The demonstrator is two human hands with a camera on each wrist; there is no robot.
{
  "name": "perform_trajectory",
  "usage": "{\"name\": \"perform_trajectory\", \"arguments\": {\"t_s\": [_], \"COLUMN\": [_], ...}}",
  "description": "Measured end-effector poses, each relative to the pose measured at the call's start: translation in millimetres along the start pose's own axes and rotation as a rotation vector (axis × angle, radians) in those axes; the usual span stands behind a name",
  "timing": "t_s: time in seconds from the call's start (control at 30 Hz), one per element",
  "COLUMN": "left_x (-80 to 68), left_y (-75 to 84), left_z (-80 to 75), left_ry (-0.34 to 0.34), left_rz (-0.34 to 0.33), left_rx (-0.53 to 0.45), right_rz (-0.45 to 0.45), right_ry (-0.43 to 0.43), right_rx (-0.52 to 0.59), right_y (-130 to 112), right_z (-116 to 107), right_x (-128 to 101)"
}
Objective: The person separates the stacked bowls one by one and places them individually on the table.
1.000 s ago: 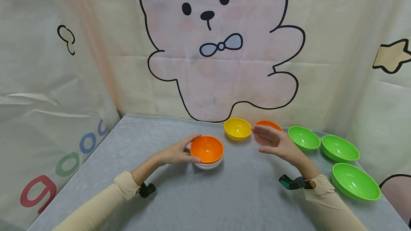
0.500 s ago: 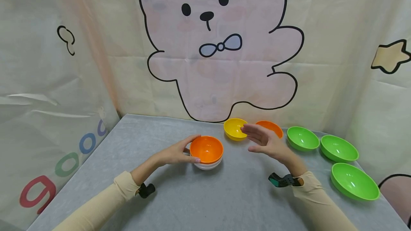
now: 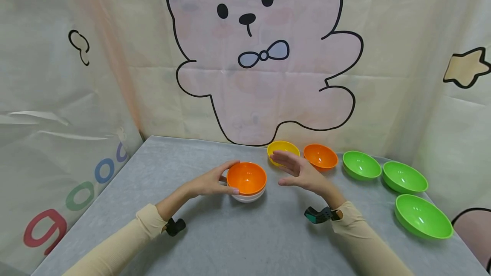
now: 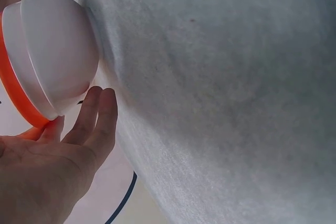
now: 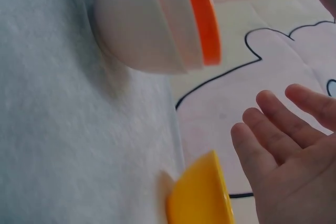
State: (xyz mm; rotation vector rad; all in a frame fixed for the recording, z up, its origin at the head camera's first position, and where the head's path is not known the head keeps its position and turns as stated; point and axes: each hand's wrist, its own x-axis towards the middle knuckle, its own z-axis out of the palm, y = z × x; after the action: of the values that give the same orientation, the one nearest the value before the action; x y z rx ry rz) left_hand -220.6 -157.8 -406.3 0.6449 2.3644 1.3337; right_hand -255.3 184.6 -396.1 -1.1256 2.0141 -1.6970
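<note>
1. I see my left hand point(image 3: 209, 183) cupped round the left side of an orange bowl point(image 3: 247, 177), thumb at the far rim, fingers curled along the near side, so it grasps the bowl.
2. That orange bowl sits nested in a white bowl point(image 3: 248, 197), and the stack stands upright on the grey table point(image 3: 245, 242), near its middle.
3. In the left wrist view the white bowl point(image 4: 52, 51) shows its round underside with the orange rim point(image 4: 18, 98) beneath it; my fingertips point(image 4: 102, 106) lie against the white wall and the orange rim.
4. My right hand point(image 3: 301, 173) hangs above the table just right of the stack, palm turned towards it, fingers straight and released, holding nothing and touching nothing.
5. In the right wrist view those fingers point(image 5: 273, 129) are spread and apart from the stack point(image 5: 152, 19).
6. A yellow bowl point(image 3: 281, 148) stands behind my right hand, partly hidden by the fingers; the right wrist view shows its edge point(image 5: 202, 195) just below the hand.
7. A second orange bowl point(image 3: 320, 156) stands just right of the yellow one.
8. Three green bowls point(image 3: 362, 165) run in a curve along the right side of the table.
9. A cloth backdrop point(image 3: 261, 54) with a cartoon bear hangs behind the table.
</note>
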Motion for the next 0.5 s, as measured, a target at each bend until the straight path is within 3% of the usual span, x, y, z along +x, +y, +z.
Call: {"name": "perform_trajectory", "arguments": {"t_s": [0.5], "left_x": [-0.8], "left_y": [0.7], "left_z": [1.0], "left_ry": [-0.022], "left_rz": [0.073], "left_rx": [-0.062], "right_rz": [0.073], "right_ry": [-0.08], "right_rx": [0.03], "right_y": [13.3], "right_z": [31.4], "right_x": [23.6]}}
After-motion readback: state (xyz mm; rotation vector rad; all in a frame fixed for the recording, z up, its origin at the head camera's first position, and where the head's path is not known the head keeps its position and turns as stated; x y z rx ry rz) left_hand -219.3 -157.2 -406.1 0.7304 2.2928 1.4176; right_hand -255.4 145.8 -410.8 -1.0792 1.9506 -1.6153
